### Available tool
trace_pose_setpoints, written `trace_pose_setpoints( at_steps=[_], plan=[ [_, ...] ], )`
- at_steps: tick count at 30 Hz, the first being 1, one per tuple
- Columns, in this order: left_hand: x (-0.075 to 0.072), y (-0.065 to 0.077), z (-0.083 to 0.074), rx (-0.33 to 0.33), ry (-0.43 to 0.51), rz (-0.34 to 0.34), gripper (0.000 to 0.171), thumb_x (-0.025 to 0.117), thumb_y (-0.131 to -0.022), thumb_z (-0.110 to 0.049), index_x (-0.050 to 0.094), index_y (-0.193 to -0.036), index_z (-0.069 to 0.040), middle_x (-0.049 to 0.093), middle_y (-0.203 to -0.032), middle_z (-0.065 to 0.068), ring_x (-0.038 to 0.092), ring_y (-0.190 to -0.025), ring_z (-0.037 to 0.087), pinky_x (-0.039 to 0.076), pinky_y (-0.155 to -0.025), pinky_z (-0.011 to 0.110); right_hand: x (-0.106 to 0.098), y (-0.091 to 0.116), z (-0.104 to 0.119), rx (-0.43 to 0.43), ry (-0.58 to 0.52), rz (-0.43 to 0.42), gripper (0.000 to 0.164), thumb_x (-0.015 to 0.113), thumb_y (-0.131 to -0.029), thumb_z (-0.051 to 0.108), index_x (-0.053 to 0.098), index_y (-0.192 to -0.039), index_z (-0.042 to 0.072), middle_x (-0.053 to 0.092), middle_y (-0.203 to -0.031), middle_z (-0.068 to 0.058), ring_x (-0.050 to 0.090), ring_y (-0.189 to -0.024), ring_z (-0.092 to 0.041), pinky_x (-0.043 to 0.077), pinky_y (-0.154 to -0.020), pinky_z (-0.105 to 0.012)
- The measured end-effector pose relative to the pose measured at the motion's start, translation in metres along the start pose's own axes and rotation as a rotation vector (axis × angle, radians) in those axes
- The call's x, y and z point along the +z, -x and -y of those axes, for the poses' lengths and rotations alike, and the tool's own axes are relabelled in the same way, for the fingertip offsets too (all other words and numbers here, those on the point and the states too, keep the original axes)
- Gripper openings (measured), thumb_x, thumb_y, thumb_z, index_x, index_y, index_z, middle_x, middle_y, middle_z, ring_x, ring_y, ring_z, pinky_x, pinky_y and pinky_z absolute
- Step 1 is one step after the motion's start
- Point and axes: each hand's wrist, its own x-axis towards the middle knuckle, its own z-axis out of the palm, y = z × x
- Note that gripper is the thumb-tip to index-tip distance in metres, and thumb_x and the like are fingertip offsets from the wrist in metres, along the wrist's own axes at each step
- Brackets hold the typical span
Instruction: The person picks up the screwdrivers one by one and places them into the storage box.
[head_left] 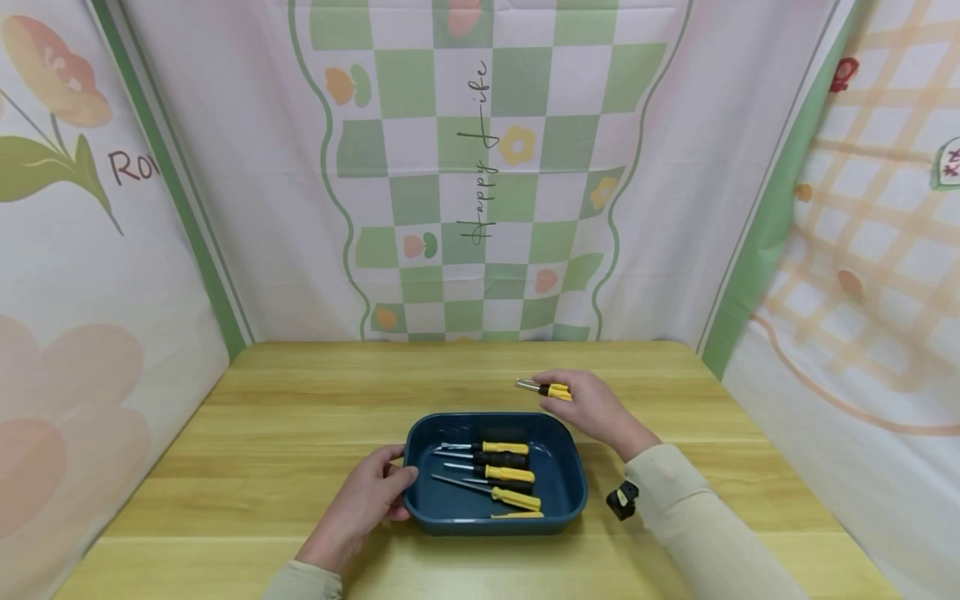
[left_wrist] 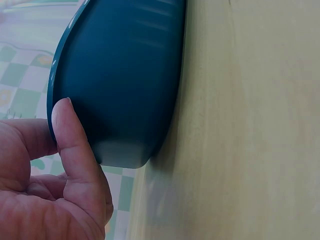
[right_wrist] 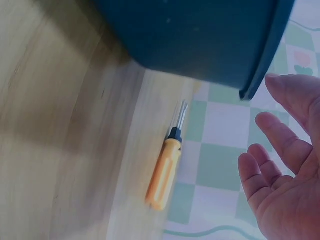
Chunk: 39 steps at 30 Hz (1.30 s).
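A dark blue rectangular tray (head_left: 495,527) sits on the wooden table. My left hand (head_left: 375,487) grips its left rim, thumb over the edge and fingers against the outer wall (left_wrist: 120,85). Several screwdrivers with yellow or black handles lie inside, including a yellow one (head_left: 517,499), their shafts pointing left. Behind the tray's right corner lies another yellow-handled screwdriver (right_wrist: 164,172) with a black collar and metal shaft. My right hand (head_left: 588,408) is around its handle end in the head view; in the right wrist view the fingers (right_wrist: 287,150) are spread and apart from it.
The wooden table (head_left: 300,392) extends around the tray. Behind it hangs a green-and-white checked cloth (head_left: 480,167), with patterned cloth walls at both sides. A small black device (head_left: 622,500) is at the right wrist.
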Motion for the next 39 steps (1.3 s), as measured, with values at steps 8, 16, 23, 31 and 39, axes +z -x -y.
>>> trace_pose_setpoints(
  at_steps=[8,16,23,31,39],
  plan=[
    [0.0,-0.002,0.002,-0.001,-0.002,-0.012,0.049,0.061,-0.104,-0.015,0.05,-0.148,0.001,0.056,-0.103,0.012,0.06,-0.07,0.019,0.058,-0.056,0.028,-0.001,0.0,-0.012,0.041,0.013,-0.005,0.043,0.072,-0.098,0.019,0.066,-0.138,0.008,0.064,-0.141,-0.017,0.058,-0.132,-0.041,0.049,-0.108,-0.061],
    [0.0,-0.001,0.001,-0.004,0.002,0.003,0.05,0.062,-0.104,-0.016,0.049,-0.149,0.001,0.055,-0.104,0.013,0.061,-0.072,0.019,0.059,-0.058,0.029,0.0,-0.001,-0.027,0.078,0.025,0.022,0.051,0.07,-0.098,0.017,0.058,-0.147,0.006,0.056,-0.151,-0.019,0.05,-0.14,-0.044,0.043,-0.113,-0.063],
    [0.0,-0.002,0.001,-0.009,0.003,0.009,0.05,0.061,-0.104,-0.016,0.048,-0.149,0.001,0.055,-0.105,0.014,0.062,-0.072,0.019,0.06,-0.059,0.028,0.003,-0.003,-0.04,0.075,0.062,0.011,0.055,0.073,-0.096,0.015,0.056,-0.147,0.003,0.055,-0.151,-0.021,0.051,-0.138,-0.046,0.044,-0.113,-0.062],
    [0.0,-0.002,0.0,-0.009,0.0,0.007,0.05,0.061,-0.103,-0.015,0.048,-0.149,0.001,0.055,-0.104,0.014,0.062,-0.071,0.019,0.059,-0.058,0.027,0.003,-0.009,-0.047,0.098,0.084,0.045,0.056,0.073,-0.096,0.014,0.055,-0.148,0.002,0.055,-0.15,-0.021,0.053,-0.137,-0.045,0.044,-0.112,-0.062],
    [0.001,-0.002,0.001,-0.001,0.007,-0.007,0.05,0.062,-0.103,-0.015,0.049,-0.148,0.002,0.056,-0.103,0.013,0.062,-0.07,0.019,0.059,-0.056,0.028,0.002,-0.013,-0.051,0.129,0.104,0.082,0.053,0.07,-0.098,0.013,0.055,-0.148,0.003,0.055,-0.151,-0.021,0.052,-0.138,-0.045,0.043,-0.113,-0.063]
  ],
)
